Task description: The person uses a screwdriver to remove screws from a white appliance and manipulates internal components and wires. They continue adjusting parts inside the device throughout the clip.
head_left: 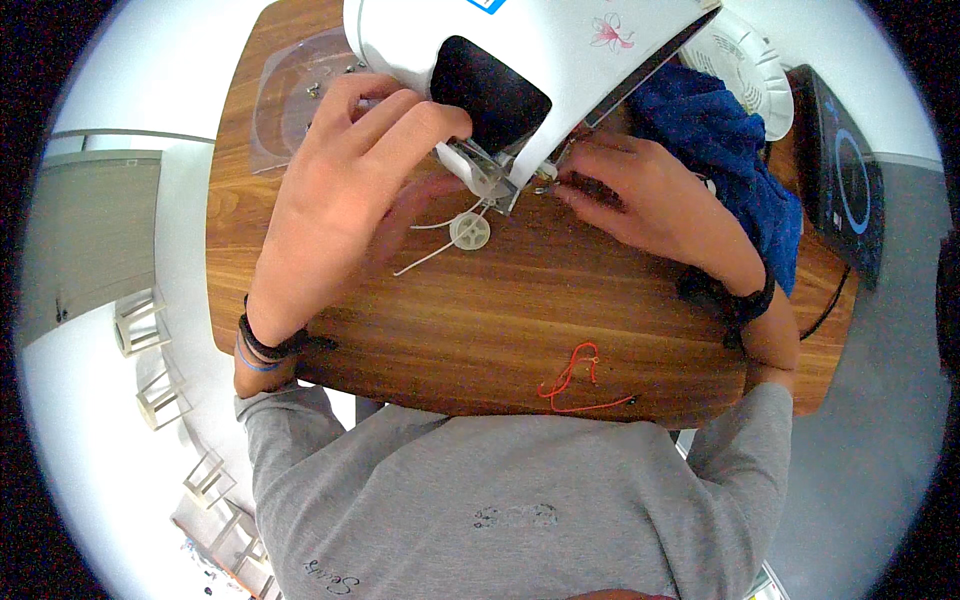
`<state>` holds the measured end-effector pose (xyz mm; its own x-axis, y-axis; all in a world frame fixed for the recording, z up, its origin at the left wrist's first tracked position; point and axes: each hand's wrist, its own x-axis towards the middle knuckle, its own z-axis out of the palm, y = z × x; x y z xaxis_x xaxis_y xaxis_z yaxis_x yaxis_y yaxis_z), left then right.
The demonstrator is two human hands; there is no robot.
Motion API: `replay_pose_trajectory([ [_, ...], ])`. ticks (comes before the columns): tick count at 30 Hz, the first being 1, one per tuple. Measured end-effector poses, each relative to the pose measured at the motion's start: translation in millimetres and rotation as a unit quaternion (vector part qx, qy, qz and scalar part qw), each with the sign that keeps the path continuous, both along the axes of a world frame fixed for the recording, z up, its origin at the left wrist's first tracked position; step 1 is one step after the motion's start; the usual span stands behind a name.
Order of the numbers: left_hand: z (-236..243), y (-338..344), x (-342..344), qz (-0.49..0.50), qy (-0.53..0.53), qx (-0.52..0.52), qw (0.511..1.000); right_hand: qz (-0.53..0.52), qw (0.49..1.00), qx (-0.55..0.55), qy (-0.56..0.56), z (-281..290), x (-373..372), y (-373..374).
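Observation:
A white machine (570, 80) with a pink flower print, apparently a sewing machine, lies at the top of the table, a dark opening facing up. My left hand (355, 200) curls its fingers against the machine's lower left, beside a clear plastic and metal part (490, 180). My right hand (645, 200) is closed at small metal parts on the machine's right; what its fingertips hold is partly hidden. Below the clear part lie a translucent bobbin-like disc (470, 232) and white cord (420, 258).
The wooden table (450, 320) carries a clear tray (275, 110) with small screws, blue cloth (740, 170), a white perforated basket (760, 70), a black flat appliance (840, 170) with a cable, and tangled red thread (580, 375). Several pale stools (150, 390) stand at left.

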<state>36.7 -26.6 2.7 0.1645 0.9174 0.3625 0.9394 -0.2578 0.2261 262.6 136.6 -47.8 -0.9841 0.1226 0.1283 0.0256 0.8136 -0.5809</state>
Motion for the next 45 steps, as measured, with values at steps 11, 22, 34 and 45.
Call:
replay_pose_trajectory([
  [11, 6, 4, -8, -0.038, -0.085, -0.003, 0.996, 0.043, 0.997, -0.061, 0.006, -5, -1, 4],
  [22, 3, 2, -9, -0.033, -0.191, -0.027, 0.981, 0.032, 0.998, -0.052, 0.021, -12, 2, 0],
  [34, -8, 2, -4, -0.023, -0.176, 0.006, 0.984, 0.008, 0.997, -0.043, 0.057, -8, -1, 0],
  [45, 12, 3, 6, 0.029, -0.038, 0.03, 0.998, -0.04, 0.988, 0.023, 0.15, 2, -6, -4],
])
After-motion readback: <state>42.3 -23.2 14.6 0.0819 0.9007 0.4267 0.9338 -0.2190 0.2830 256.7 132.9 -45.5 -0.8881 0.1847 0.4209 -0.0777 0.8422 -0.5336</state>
